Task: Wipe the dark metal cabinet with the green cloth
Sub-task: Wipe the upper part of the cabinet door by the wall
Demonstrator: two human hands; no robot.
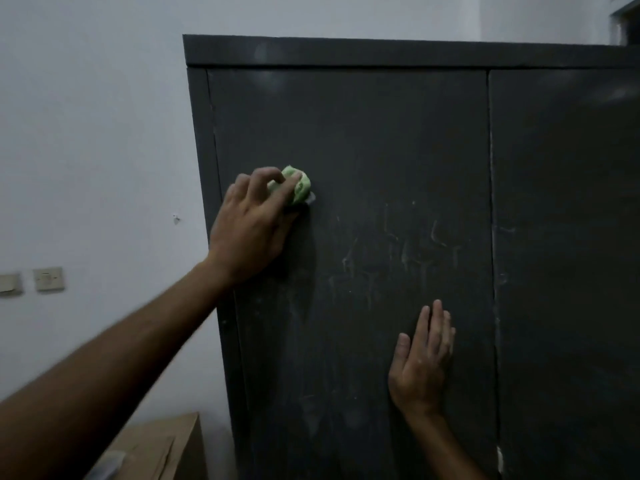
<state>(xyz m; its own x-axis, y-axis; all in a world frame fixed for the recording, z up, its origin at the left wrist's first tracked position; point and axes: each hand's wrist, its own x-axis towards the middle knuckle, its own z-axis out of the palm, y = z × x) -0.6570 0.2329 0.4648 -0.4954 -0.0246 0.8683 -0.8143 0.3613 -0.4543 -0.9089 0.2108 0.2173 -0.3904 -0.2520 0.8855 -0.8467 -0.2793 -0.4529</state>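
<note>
One bunched green cloth [296, 185] sits pressed to the dark metal cabinet [363, 150], gripped in the left hand's [251, 223] curled fingers; the right hand [420, 358] lies flat, fingers straight, bracing the door below. Wiping seems underway; smudges between the hands likely need passes next.

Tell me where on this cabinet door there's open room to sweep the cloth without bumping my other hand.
Free: the upper door, from the cloth across to the centre seam, and the smudged middle above the right hand. Also the strip below the left hand, left of the right hand. Crowded: the lower right of this door, where the right hand presses flat.
</note>
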